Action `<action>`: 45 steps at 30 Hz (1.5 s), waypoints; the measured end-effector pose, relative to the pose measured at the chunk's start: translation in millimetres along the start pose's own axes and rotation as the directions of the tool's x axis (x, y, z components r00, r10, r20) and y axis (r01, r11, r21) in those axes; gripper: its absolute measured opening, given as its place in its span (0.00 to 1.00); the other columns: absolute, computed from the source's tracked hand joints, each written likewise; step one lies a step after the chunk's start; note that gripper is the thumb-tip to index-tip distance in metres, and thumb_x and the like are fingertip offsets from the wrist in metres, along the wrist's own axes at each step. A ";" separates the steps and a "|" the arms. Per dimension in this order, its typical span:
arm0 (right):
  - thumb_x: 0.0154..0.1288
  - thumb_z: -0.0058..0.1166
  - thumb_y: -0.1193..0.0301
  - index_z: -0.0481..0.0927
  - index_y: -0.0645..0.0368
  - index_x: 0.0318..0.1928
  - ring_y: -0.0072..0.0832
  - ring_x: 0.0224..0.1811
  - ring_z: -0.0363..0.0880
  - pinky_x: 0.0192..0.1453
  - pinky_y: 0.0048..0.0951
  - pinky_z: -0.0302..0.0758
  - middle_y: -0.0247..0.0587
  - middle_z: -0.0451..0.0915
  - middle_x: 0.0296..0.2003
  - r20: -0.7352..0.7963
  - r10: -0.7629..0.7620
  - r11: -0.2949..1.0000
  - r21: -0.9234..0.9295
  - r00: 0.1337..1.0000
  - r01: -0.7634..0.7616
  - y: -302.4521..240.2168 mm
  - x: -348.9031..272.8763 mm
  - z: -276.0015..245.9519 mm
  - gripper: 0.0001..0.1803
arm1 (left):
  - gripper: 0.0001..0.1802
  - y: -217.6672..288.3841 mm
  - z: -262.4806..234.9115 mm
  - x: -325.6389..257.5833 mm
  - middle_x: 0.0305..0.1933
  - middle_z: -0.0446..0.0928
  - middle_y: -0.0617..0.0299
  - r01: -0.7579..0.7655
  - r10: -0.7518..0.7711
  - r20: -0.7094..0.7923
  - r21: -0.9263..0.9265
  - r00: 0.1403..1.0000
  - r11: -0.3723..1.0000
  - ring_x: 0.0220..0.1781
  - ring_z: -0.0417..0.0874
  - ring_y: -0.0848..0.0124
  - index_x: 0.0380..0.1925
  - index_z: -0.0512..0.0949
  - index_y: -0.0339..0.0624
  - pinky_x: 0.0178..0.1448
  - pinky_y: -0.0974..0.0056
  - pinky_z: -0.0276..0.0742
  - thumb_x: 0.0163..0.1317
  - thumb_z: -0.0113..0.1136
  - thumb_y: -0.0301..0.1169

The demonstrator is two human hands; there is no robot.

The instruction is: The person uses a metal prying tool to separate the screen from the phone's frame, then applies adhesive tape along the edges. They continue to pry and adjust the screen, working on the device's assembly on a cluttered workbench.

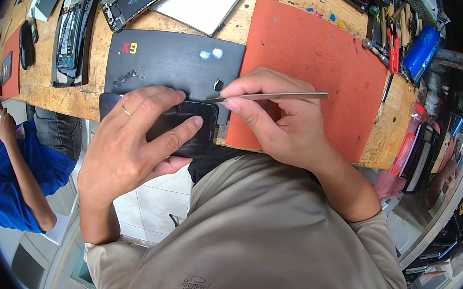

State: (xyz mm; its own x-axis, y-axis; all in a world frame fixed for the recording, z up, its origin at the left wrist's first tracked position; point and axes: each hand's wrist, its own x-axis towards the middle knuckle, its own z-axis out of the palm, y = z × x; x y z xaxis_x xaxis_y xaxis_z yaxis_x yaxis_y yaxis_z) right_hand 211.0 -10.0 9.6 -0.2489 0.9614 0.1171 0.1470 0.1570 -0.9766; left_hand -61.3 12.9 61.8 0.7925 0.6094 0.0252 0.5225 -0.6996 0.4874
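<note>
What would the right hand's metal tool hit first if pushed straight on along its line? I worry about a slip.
Likely the black phone at its top corner; past that, the left hand clamping it. The right hand aims the thin metal tool leftward.

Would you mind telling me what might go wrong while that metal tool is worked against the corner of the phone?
1. The thin metal pry tool in the right hand meets the dark phone at its corner; a slip might scratch or crack it.
2. Its tip sits close to the left hand fingers and may jab them.
3. The phone overhangs the wooden bench edge and might drop.
</note>
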 end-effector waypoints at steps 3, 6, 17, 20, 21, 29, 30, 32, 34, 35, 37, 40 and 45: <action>0.76 0.66 0.80 0.89 0.65 0.50 0.19 0.39 0.85 0.41 0.22 0.78 0.38 0.89 0.41 0.001 0.008 1.000 0.007 1.000 -0.008 0.0 -1.8 -0.4 0.06 | 0.33 0.1 0.0 -0.5 0.61 0.80 0.46 0.000 0.000 -0.003 -0.001 1.000 1.000 0.63 0.84 0.44 0.57 0.91 0.47 0.63 0.45 0.83 0.48 0.81 0.43; 0.76 0.66 0.81 0.89 0.66 0.51 0.19 0.39 0.85 0.41 0.22 0.78 0.39 0.88 0.41 -0.009 0.029 0.999 0.042 1.000 -0.029 0.2 -3.6 0.0 0.06 | 0.33 -0.1 0.4 -0.4 0.61 0.80 0.47 -0.001 0.001 -0.005 0.001 1.000 1.000 0.63 0.84 0.44 0.57 0.91 0.47 0.63 0.45 0.83 0.49 0.81 0.44; 0.76 0.65 0.82 0.89 0.66 0.52 0.18 0.38 0.84 0.40 0.21 0.77 0.38 0.87 0.41 -0.027 0.020 0.999 0.035 0.999 -0.019 -2.9 -6.8 -2.3 0.07 | 0.33 0.7 -1.1 0.5 0.61 0.80 0.47 -0.004 0.004 0.001 0.014 1.000 1.000 0.63 0.84 0.45 0.58 0.91 0.48 0.63 0.45 0.83 0.49 0.80 0.45; 0.75 0.66 0.81 0.88 0.66 0.49 0.21 0.36 0.85 0.37 0.24 0.80 0.40 0.87 0.38 -0.057 0.018 1.000 0.026 0.998 -0.016 -3.6 -8.2 -1.8 0.06 | 0.34 0.8 -0.7 0.7 0.61 0.80 0.47 -0.007 0.007 -0.002 0.018 1.000 1.000 0.63 0.84 0.45 0.58 0.91 0.48 0.63 0.44 0.83 0.49 0.80 0.45; 0.75 0.66 0.80 0.88 0.67 0.48 0.22 0.34 0.86 0.36 0.25 0.81 0.40 0.87 0.37 -0.069 0.026 0.999 0.024 0.997 -0.025 -3.7 -8.4 -1.4 0.05 | 0.34 0.7 -0.6 0.7 0.61 0.80 0.47 -0.010 0.010 0.001 0.023 1.000 1.000 0.63 0.84 0.45 0.58 0.91 0.48 0.63 0.44 0.83 0.49 0.80 0.45; 0.75 0.67 0.81 0.88 0.67 0.47 0.18 0.34 0.85 0.34 0.22 0.80 0.38 0.87 0.36 -0.091 -0.006 1.000 0.010 0.996 0.007 -5.3 -8.7 -0.1 0.04 | 0.34 0.6 -0.6 0.4 0.61 0.80 0.48 -0.008 0.008 -0.001 0.023 1.000 1.000 0.62 0.84 0.44 0.59 0.90 0.49 0.63 0.44 0.83 0.49 0.80 0.45; 0.74 0.67 0.81 0.88 0.66 0.47 0.18 0.34 0.85 0.34 0.22 0.79 0.38 0.87 0.36 -0.090 0.013 1.000 0.009 0.996 -0.012 -6.1 -10.1 0.0 0.04 | 0.34 0.8 -0.7 0.5 0.61 0.80 0.48 -0.009 0.009 -0.001 0.026 1.000 1.000 0.62 0.84 0.44 0.59 0.90 0.49 0.63 0.44 0.83 0.49 0.80 0.45; 0.75 0.66 0.81 0.88 0.66 0.46 0.16 0.33 0.84 0.32 0.21 0.77 0.36 0.87 0.35 -0.069 0.074 0.997 0.017 0.995 -0.073 -9.0 -15.0 -0.2 0.03 | 0.34 0.6 -0.9 0.7 0.61 0.80 0.48 -0.011 0.011 -0.001 0.029 1.000 1.000 0.62 0.84 0.45 0.59 0.90 0.49 0.63 0.44 0.83 0.50 0.80 0.45; 0.76 0.66 0.79 0.88 0.66 0.45 0.16 0.32 0.84 0.31 0.22 0.76 0.36 0.87 0.34 -0.068 0.121 0.992 0.047 0.990 -0.118 -12.9 -19.9 -2.4 0.02 | 0.33 0.4 -0.8 0.4 0.60 0.80 0.47 -0.015 0.016 -0.005 0.025 1.000 1.000 0.62 0.84 0.44 0.59 0.90 0.48 0.62 0.44 0.83 0.50 0.80 0.45; 0.77 0.66 0.77 0.87 0.66 0.44 0.16 0.31 0.83 0.30 0.23 0.75 0.36 0.87 0.33 -0.076 0.132 0.989 0.076 0.988 -0.126 -15.1 -21.4 -5.0 0.03 | 0.33 0.4 -0.5 -0.1 0.60 0.80 0.47 -0.018 0.019 -0.009 0.021 1.000 1.000 0.62 0.84 0.44 0.59 0.90 0.47 0.62 0.44 0.83 0.50 0.80 0.45; 0.79 0.65 0.73 0.87 0.65 0.42 0.20 0.29 0.83 0.29 0.26 0.74 0.37 0.87 0.32 -0.111 0.173 0.984 0.046 0.979 -0.169 -19.9 -22.5 -16.5 0.07 | 0.32 1.7 0.6 -1.5 0.60 0.80 0.47 -0.026 0.027 -0.042 0.025 0.999 0.999 0.61 0.84 0.45 0.58 0.90 0.45 0.62 0.45 0.83 0.51 0.80 0.44; 0.80 0.65 0.68 0.85 0.63 0.40 0.31 0.27 0.83 0.31 0.32 0.76 0.41 0.86 0.32 -0.168 0.292 0.904 -0.273 0.942 -0.329 -32.0 -20.0 -61.3 0.11 | 0.34 11.1 2.2 -3.3 0.61 0.80 0.47 -0.031 0.037 -0.129 0.053 0.991 0.998 0.59 0.85 0.46 0.60 0.86 0.43 0.60 0.45 0.83 0.51 0.83 0.42; 0.77 0.67 0.70 0.84 0.61 0.42 0.39 0.33 0.85 0.37 0.34 0.79 0.45 0.86 0.36 -0.333 -0.068 0.580 -0.781 0.941 -0.234 -37.9 -9.5 -104.8 0.08 | 0.52 38.7 18.3 22.6 0.63 0.80 0.45 -0.088 0.093 -0.538 0.035 0.838 0.996 0.57 0.86 0.46 0.68 0.70 0.48 0.58 0.47 0.85 0.45 0.93 0.39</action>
State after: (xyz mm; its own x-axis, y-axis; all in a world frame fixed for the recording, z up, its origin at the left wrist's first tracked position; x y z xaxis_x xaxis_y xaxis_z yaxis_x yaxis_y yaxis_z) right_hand 308.1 -1.4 64.4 0.0742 0.9688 0.2367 0.8907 0.0424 -0.4526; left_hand -17.4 -7.3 65.2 0.5432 0.6463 0.5359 0.4612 -0.7631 0.4528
